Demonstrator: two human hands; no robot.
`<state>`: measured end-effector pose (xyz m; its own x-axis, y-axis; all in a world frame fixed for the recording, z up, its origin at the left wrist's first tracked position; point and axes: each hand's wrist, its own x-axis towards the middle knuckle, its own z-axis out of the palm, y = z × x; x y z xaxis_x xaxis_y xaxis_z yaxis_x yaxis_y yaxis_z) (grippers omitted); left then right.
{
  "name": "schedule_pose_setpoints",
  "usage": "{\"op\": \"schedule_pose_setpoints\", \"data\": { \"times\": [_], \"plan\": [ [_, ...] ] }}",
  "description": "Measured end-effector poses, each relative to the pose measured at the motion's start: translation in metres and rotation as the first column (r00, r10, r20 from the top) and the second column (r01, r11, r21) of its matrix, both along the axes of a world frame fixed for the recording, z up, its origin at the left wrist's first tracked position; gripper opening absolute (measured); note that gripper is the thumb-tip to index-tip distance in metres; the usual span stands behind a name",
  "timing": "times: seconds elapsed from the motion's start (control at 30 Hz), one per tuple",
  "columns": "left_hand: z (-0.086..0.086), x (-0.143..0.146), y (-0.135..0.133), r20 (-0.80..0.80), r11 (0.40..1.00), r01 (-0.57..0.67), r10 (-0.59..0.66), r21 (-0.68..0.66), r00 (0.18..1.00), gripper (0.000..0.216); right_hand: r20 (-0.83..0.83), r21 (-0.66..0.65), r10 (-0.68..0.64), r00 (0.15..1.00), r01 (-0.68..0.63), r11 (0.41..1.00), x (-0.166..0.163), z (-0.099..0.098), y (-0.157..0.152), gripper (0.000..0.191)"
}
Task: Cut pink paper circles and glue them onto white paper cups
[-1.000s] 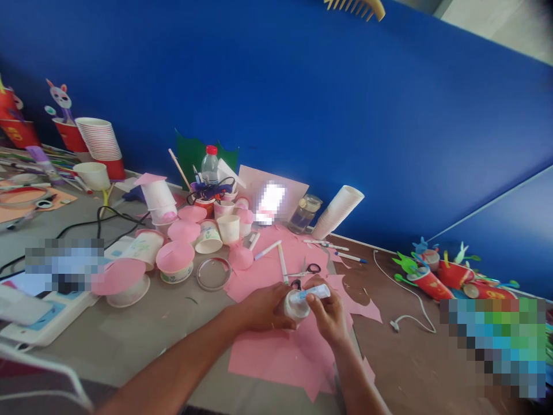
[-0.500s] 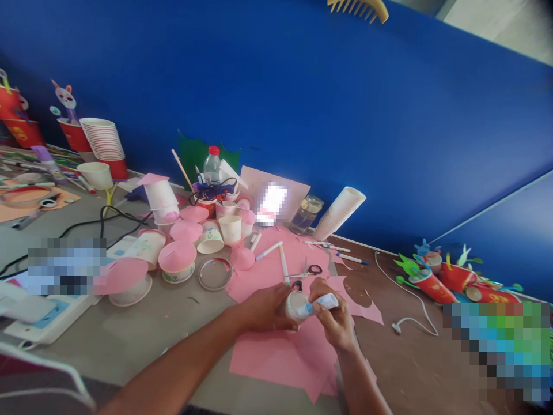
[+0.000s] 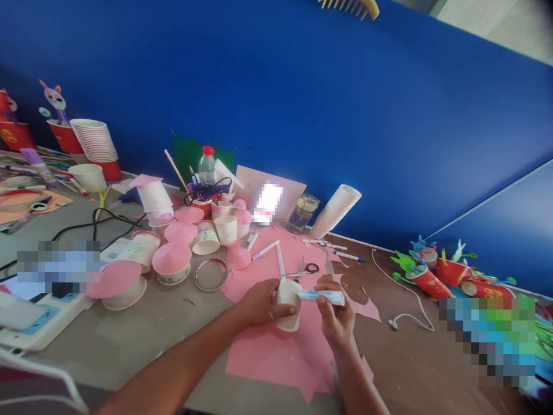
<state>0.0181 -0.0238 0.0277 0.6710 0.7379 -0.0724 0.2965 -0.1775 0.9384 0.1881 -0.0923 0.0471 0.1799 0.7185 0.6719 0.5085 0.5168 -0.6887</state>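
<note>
My left hand point(image 3: 261, 302) is closed around a small white paper cup point(image 3: 290, 317), its thumb lying across the cup's side. In my right hand point(image 3: 337, 314) is a white and blue glue stick point(image 3: 326, 297), held nearly level. The glue stick's tip meets the upper edge of the cup; exact contact is hard to make out. Below both hands lies pink paper point(image 3: 276, 360). Scissors point(image 3: 309, 269) with dark handles rest just beyond the cup, beside a pale marker point(image 3: 280, 262).
Several paper cups with pink paper tops, one a decorated cup point(image 3: 171, 265), stand at left near a tape roll point(image 3: 211, 274). A power strip point(image 3: 64, 323) lies further left. Stacked white cups point(image 3: 337, 210) lean by a glass jar point(image 3: 303, 213). A white cable point(image 3: 408, 288) lies right.
The cup has tilted so that its side shows more. The glue stick has swung from slanting across the cup's round end to nearly level at its edge. The view has shifted slightly.
</note>
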Motion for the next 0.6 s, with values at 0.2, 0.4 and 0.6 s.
{"op": "schedule_pose_setpoints", "data": {
  "times": [0.2,0.4,0.6],
  "plan": [
    [-0.003,0.002,0.000,0.074,1.000,0.006,-0.004,-0.019,0.997,0.046,0.211,0.046,0.009,0.977,-0.020,0.999,-0.003,0.003,0.001,0.003],
    [-0.010,0.001,0.003,0.045,1.000,-0.013,0.013,0.003,0.999,0.042,0.229,0.003,-0.055,0.972,0.056,0.998,0.003,0.000,0.005,0.005],
    [-0.013,-0.003,0.009,0.165,0.992,0.096,-0.081,-0.084,0.983,0.049,-0.013,-0.055,-0.038,0.999,0.037,0.998,0.008,-0.012,0.012,0.011]
  ]
}}
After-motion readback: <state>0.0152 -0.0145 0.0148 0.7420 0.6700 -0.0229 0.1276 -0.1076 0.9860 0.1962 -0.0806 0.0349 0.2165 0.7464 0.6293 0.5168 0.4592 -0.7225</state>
